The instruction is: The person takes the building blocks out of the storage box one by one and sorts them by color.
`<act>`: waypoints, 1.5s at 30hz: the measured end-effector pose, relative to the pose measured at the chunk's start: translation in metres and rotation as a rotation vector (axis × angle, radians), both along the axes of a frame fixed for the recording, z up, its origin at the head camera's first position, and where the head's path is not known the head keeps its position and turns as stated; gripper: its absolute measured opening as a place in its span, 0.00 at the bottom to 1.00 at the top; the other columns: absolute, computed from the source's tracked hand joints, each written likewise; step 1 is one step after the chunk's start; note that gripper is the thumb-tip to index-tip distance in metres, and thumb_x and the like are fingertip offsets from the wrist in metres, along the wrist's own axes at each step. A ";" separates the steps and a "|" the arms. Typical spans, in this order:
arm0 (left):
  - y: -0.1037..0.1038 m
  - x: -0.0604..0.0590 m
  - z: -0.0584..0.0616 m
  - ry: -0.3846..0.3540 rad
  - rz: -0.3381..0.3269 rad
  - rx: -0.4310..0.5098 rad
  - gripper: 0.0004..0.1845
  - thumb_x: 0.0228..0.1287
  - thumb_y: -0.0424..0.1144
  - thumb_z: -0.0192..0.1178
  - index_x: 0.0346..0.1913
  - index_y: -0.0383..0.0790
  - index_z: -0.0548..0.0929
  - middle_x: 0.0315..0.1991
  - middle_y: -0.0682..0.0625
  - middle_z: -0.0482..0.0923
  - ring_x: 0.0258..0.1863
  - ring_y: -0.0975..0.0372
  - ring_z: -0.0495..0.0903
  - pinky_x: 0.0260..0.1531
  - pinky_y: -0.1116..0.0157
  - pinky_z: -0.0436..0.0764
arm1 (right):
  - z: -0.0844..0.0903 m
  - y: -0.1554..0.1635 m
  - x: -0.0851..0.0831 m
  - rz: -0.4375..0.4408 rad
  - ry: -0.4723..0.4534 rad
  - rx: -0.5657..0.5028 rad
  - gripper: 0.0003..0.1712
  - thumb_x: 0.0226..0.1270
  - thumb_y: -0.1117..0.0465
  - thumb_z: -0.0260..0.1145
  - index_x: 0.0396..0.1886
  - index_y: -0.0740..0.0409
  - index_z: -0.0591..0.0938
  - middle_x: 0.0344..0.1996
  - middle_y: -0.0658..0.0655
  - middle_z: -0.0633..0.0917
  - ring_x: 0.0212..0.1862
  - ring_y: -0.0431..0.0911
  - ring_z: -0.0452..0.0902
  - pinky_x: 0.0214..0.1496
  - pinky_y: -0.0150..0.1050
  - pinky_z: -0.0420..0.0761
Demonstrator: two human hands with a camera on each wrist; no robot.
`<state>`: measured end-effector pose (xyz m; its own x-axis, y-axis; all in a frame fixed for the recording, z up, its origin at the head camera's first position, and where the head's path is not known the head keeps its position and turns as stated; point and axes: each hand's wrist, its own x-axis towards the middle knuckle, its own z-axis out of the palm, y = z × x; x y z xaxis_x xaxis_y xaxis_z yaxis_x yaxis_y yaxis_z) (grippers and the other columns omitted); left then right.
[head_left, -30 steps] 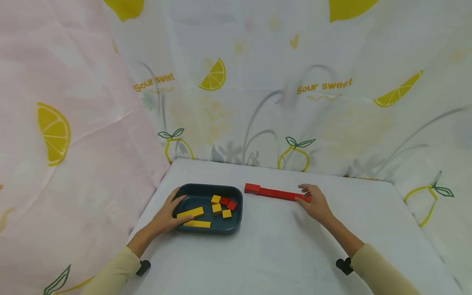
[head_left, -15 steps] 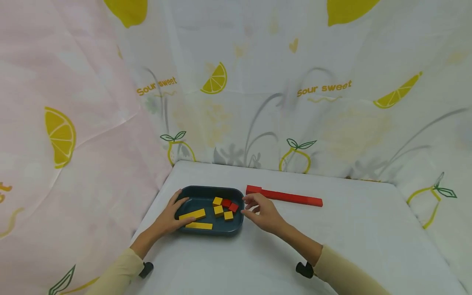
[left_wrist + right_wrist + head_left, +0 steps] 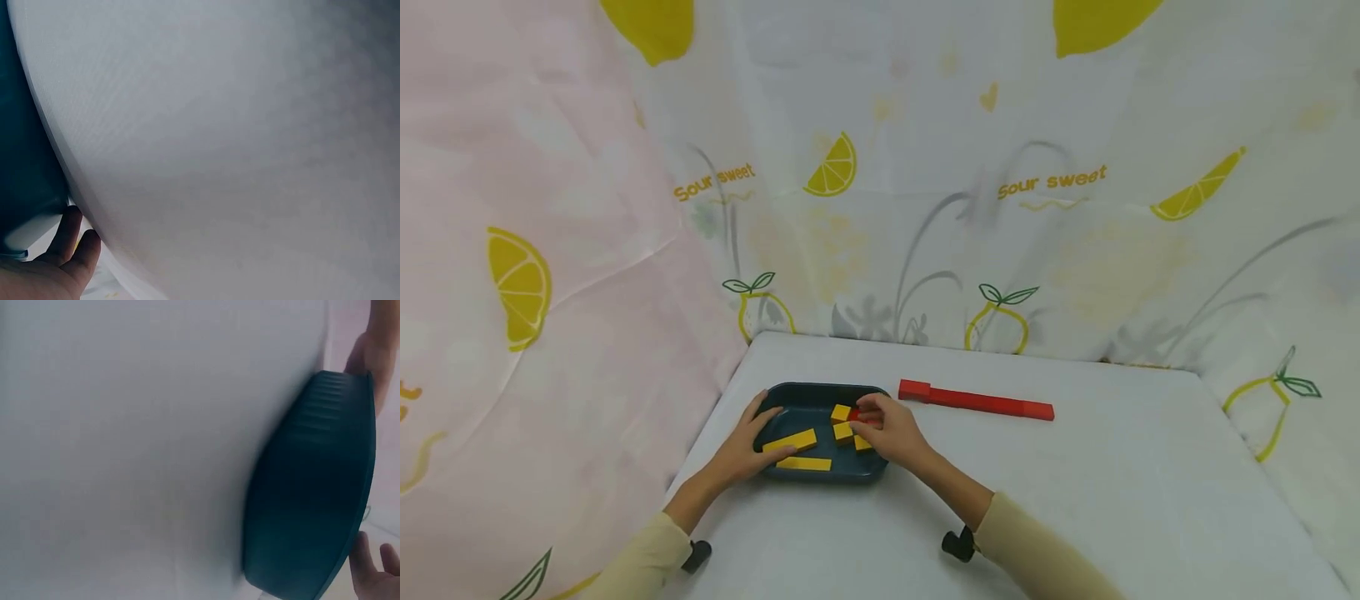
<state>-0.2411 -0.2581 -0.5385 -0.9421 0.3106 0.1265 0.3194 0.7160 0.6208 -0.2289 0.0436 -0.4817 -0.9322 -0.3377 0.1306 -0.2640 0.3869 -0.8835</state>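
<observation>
A dark teal plastic tray [image 3: 808, 397] with rounded corners stands on the white bench [image 3: 1075, 500], at its left side and rather far from the person. In the tray lie two long yellow wooden bars [image 3: 790, 441] near its left and near side, and some small yellow cubes [image 3: 841, 412] toward its right.

The left hand [image 3: 747, 442] rests on the left rim of the tray; its thumb lies over the rim inside and the fingers reach the nearer long bar. The grip of this hand is loose, the fingers almost straight, and it holds the tray only by touching it. In the left wrist view the fingertips [image 3: 74, 240] show beside the tray wall.

The right hand [image 3: 889, 429] is over the right part of the tray, with curled fingers above the small pieces. A small red wooden block [image 3: 854, 415] shows just at its fingertips, between the yellow cubes. The fingers seem to pinch this block, but the hand covers most of it. The right wrist view shows only the outer wall of the tray and some fingertips.

To the right of the tray, well apart from both hands, a long red wooden bar [image 3: 977, 401] lies flat on the bench, with a thicker block at its left end. Behind the bench hangs a white curtain with lemon prints [image 3: 1000, 208].
</observation>
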 end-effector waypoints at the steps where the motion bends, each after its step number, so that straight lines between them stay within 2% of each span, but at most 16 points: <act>1: 0.000 0.000 -0.001 0.002 0.000 -0.001 0.44 0.58 0.57 0.68 0.72 0.37 0.67 0.79 0.37 0.42 0.74 0.37 0.52 0.63 0.31 0.63 | -0.001 -0.002 -0.001 -0.006 -0.010 0.001 0.24 0.68 0.56 0.68 0.58 0.65 0.77 0.54 0.64 0.83 0.53 0.52 0.84 0.50 0.38 0.85; 6: -0.003 0.000 -0.001 -0.002 0.010 -0.030 0.44 0.58 0.60 0.67 0.72 0.38 0.67 0.79 0.38 0.42 0.74 0.37 0.52 0.63 0.32 0.63 | -0.006 -0.014 -0.007 -0.057 -0.009 0.045 0.29 0.66 0.51 0.69 0.60 0.64 0.78 0.56 0.62 0.82 0.54 0.55 0.82 0.53 0.43 0.85; 9: -0.005 0.001 0.001 -0.005 0.021 -0.042 0.45 0.57 0.60 0.68 0.72 0.38 0.68 0.80 0.38 0.41 0.75 0.37 0.52 0.63 0.32 0.63 | -0.009 -0.024 -0.011 -0.077 0.029 0.125 0.27 0.66 0.53 0.69 0.60 0.65 0.78 0.55 0.63 0.82 0.54 0.55 0.81 0.55 0.45 0.84; 12: -0.004 0.001 0.001 -0.002 0.016 -0.031 0.44 0.58 0.59 0.68 0.71 0.37 0.68 0.80 0.38 0.41 0.75 0.37 0.51 0.63 0.32 0.63 | -0.012 -0.033 -0.016 -0.133 0.046 0.235 0.25 0.67 0.56 0.69 0.59 0.64 0.78 0.55 0.61 0.82 0.53 0.51 0.79 0.57 0.44 0.83; 15: -0.002 0.002 0.000 -0.003 0.005 -0.018 0.44 0.58 0.59 0.67 0.71 0.35 0.68 0.79 0.37 0.42 0.74 0.37 0.51 0.63 0.32 0.62 | -0.018 -0.039 -0.020 -0.200 0.016 0.313 0.23 0.67 0.57 0.69 0.58 0.63 0.78 0.54 0.60 0.81 0.50 0.49 0.76 0.58 0.44 0.82; 19: 0.000 0.005 -0.002 -0.008 0.014 -0.023 0.43 0.58 0.58 0.67 0.70 0.34 0.69 0.79 0.36 0.42 0.75 0.37 0.51 0.64 0.32 0.62 | -0.023 -0.046 -0.025 -0.230 -0.024 0.377 0.23 0.67 0.58 0.68 0.57 0.64 0.78 0.52 0.61 0.81 0.47 0.48 0.76 0.57 0.43 0.82; 24: 0.000 0.007 -0.002 0.000 0.019 -0.028 0.43 0.59 0.59 0.67 0.70 0.35 0.69 0.79 0.37 0.42 0.75 0.37 0.51 0.64 0.32 0.62 | -0.026 -0.053 -0.031 -0.274 -0.046 0.427 0.20 0.66 0.63 0.67 0.56 0.64 0.79 0.48 0.60 0.82 0.44 0.47 0.78 0.50 0.39 0.85; 29: 0.001 0.003 -0.002 0.005 0.008 -0.015 0.42 0.59 0.58 0.67 0.70 0.36 0.69 0.79 0.38 0.42 0.75 0.38 0.52 0.64 0.33 0.63 | -0.033 -0.059 -0.038 -0.340 -0.098 0.384 0.17 0.68 0.63 0.65 0.55 0.63 0.81 0.46 0.59 0.83 0.40 0.45 0.79 0.36 0.33 0.85; 32: 0.000 0.002 -0.001 0.001 0.007 -0.010 0.42 0.58 0.58 0.67 0.70 0.37 0.70 0.79 0.38 0.42 0.75 0.38 0.52 0.64 0.33 0.63 | -0.036 -0.061 -0.039 -0.353 -0.163 0.334 0.19 0.65 0.65 0.65 0.56 0.63 0.80 0.48 0.60 0.84 0.39 0.47 0.79 0.28 0.32 0.83; 37: 0.001 0.004 -0.003 -0.005 0.014 -0.014 0.42 0.59 0.58 0.67 0.70 0.37 0.70 0.79 0.38 0.42 0.75 0.37 0.52 0.64 0.32 0.62 | -0.039 -0.059 -0.040 -0.348 -0.220 0.309 0.24 0.59 0.67 0.69 0.58 0.62 0.80 0.51 0.60 0.83 0.41 0.48 0.78 0.43 0.39 0.87; 43: 0.000 0.002 -0.002 -0.002 0.011 -0.032 0.41 0.60 0.59 0.66 0.70 0.38 0.70 0.80 0.38 0.41 0.75 0.37 0.52 0.63 0.32 0.63 | -0.041 -0.060 -0.043 -0.333 -0.230 0.352 0.27 0.55 0.69 0.74 0.57 0.63 0.80 0.51 0.60 0.83 0.44 0.49 0.77 0.48 0.41 0.86; 45: 0.000 0.001 -0.001 0.001 0.012 -0.037 0.41 0.60 0.58 0.66 0.70 0.38 0.70 0.80 0.38 0.41 0.74 0.37 0.52 0.63 0.32 0.63 | -0.040 -0.061 -0.045 -0.329 -0.215 0.388 0.26 0.54 0.69 0.75 0.55 0.65 0.81 0.50 0.61 0.82 0.45 0.50 0.76 0.53 0.43 0.85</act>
<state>-0.2396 -0.2583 -0.5400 -0.9457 0.3034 0.1163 0.3111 0.7424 0.5933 -0.2735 -0.0176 -0.5219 -0.9886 -0.0096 -0.1501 0.0963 0.7265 -0.6804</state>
